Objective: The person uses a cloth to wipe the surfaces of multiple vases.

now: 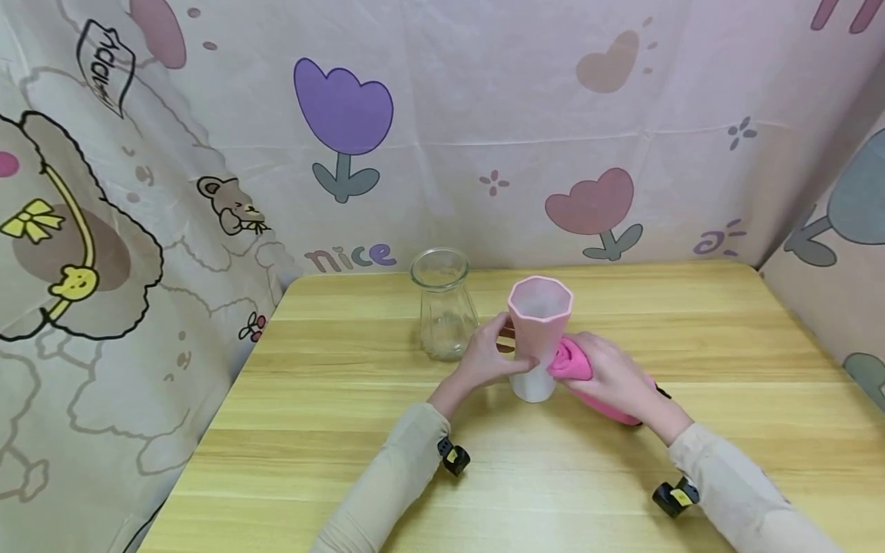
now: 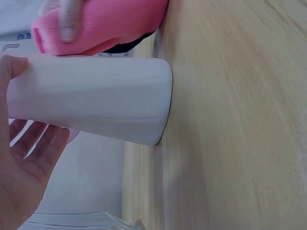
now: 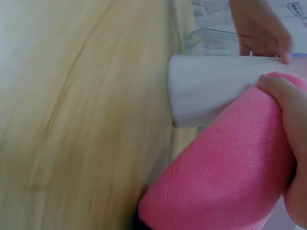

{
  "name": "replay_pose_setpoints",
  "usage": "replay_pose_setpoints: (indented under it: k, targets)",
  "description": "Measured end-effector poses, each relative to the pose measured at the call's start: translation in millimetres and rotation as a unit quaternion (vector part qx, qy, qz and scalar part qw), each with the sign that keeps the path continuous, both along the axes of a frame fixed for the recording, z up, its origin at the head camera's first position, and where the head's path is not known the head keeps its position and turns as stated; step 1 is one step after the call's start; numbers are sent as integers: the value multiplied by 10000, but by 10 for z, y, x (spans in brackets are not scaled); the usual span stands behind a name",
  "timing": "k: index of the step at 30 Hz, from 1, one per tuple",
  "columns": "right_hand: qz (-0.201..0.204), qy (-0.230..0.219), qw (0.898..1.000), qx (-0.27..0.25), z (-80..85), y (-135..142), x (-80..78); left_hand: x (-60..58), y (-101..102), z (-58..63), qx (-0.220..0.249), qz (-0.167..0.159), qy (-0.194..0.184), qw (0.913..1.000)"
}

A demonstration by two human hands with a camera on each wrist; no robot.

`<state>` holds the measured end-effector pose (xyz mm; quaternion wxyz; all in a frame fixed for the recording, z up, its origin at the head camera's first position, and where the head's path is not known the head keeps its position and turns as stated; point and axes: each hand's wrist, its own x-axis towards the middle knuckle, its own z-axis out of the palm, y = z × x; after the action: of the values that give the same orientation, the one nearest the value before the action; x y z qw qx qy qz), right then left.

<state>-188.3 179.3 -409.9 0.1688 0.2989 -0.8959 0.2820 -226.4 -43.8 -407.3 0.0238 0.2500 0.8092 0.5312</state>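
Note:
A tall faceted vase (image 1: pixel 536 338), pink at the rim and fading to white at the base, stands upright on the wooden table. My left hand (image 1: pixel 485 356) grips it from the left, thumb across the front and fingers round the far side, as the left wrist view also shows (image 2: pixel 29 158). Bunched in my right hand (image 1: pixel 615 376) is a bright pink fuzzy cloth (image 3: pixel 225 167) with a black edge. The cloth lies against the vase's right side, and its lower end hangs down near the tabletop. The white lower part of the vase (image 2: pixel 105 98) rests on the table.
A clear glass vase (image 1: pixel 445 319) stands just left of my left hand, near the back of the table (image 1: pixel 332 338). A small brown object (image 1: pixel 507 338) shows partly behind the pink vase. Printed fabric (image 1: pixel 456 100) hangs behind the table and along its sides.

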Motion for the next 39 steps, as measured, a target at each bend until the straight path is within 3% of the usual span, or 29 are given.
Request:
replay_pose_setpoints:
  k: [4, 10, 14, 28, 31, 39]
  targets:
    - [76, -141, 9998, 117, -9, 17, 7, -1, -9, 4, 60, -13, 21, 10000]
    - [-35, -116, 9981, -605, 64, 10, 33, 10, -10, 10, 63, -60, 118, 9999]
    - [-18, -171, 9974, -699, 57, -19, 21, 8, -9, 0, 74, -48, 131, 9999]
    - [-22, -963, 9913, -901, -34, -74, -5, 9, -10, 2, 72, -59, 137, 9999]
    - [-86, -1171, 9902, -761, -60, -74, 6, 7, -7, -2, 97, -55, 130, 9999]
    - [-323, -1419, 9890, 267, -183, -79, 22, 5, -14, 1, 164, -57, 144, 9997]
